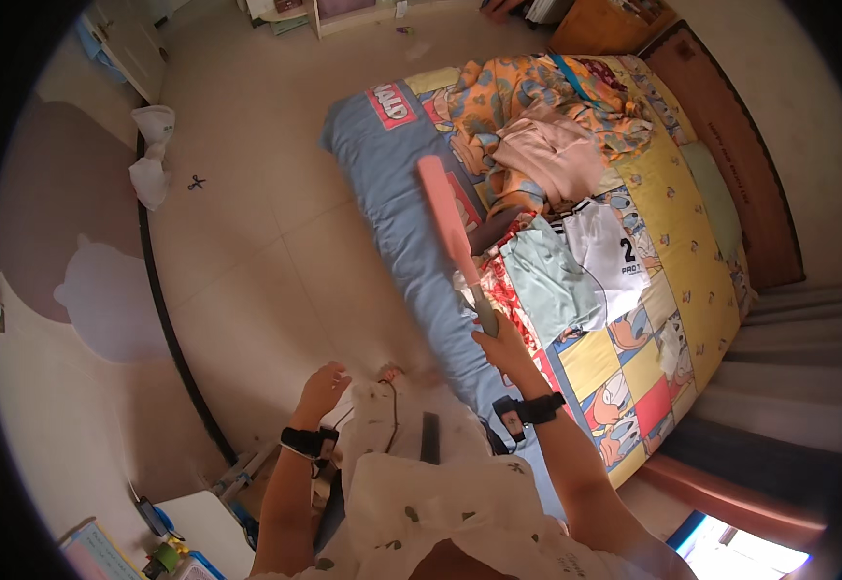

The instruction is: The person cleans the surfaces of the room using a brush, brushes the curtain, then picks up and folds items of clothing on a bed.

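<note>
My right hand (505,349) grips the grey handle of a long pink paddle-shaped tool (444,206), its blade slanting up and left above the bed's blue edge. Beneath and beside the tool are a red patterned cloth (505,290), a light green garment (547,279) and a white jersey (607,250) with print. A pink garment (551,156) lies farther up on a crumpled orange floral cloth (482,83). My left hand (323,390) hangs by my left leg, its fingers loosely bent and nothing visible in it. Both wrists wear black straps.
The bed (406,254) has a cartoon-print cover and a brown headboard (739,174). White bags (151,177) rest against the left wall, near black scissors (196,183) on the tiled floor. A white tabletop (203,533) stands at lower left, a door (127,47) at upper left.
</note>
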`<state>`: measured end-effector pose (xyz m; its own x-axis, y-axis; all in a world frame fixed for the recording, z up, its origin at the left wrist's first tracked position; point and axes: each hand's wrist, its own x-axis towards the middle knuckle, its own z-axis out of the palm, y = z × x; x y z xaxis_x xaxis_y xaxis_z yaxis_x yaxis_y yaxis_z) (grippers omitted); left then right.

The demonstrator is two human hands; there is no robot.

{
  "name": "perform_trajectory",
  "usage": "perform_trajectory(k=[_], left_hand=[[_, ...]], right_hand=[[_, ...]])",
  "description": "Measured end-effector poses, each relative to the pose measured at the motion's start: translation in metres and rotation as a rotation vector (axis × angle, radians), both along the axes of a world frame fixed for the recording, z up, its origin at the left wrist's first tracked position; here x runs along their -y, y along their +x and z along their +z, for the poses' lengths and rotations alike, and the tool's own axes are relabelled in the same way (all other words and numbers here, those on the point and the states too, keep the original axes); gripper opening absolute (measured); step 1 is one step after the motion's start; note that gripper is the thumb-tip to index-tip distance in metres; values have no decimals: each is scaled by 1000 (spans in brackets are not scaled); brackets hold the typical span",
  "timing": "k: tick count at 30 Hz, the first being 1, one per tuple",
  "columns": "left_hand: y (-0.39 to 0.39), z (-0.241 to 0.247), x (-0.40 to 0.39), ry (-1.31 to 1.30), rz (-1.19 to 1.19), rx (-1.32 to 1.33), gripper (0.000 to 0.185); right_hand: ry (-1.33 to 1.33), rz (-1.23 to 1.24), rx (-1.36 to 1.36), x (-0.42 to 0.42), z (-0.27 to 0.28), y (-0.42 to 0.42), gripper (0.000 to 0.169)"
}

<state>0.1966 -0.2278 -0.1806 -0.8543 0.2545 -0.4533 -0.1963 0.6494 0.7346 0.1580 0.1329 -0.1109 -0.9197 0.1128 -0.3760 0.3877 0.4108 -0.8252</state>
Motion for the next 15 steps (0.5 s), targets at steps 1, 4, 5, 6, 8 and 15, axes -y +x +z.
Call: perform_trajectory(k=[1,4,5,6,8,15], left_hand=[[-9,-4,5,-12,-7,-1,30],[-42,0,16,1,-24,27,30],[-56,6,17,6,-27,38,30],[-74,12,16,-20,-49,57,30],[-107,13,25,-50,-34,63,29],[-224,12,47,-158,3,135,26]], right_hand=[[12,2,-15,5,-9,-14,25],[-60,-42,41,22,-20,-58,27],[-185,-123,201,29,-11,-75,27],[-222,-143,208,30,-17,-88,29],[-281,-186,229,31,-34,-117,32],[35,-261,130,1,-130,-234,39]])
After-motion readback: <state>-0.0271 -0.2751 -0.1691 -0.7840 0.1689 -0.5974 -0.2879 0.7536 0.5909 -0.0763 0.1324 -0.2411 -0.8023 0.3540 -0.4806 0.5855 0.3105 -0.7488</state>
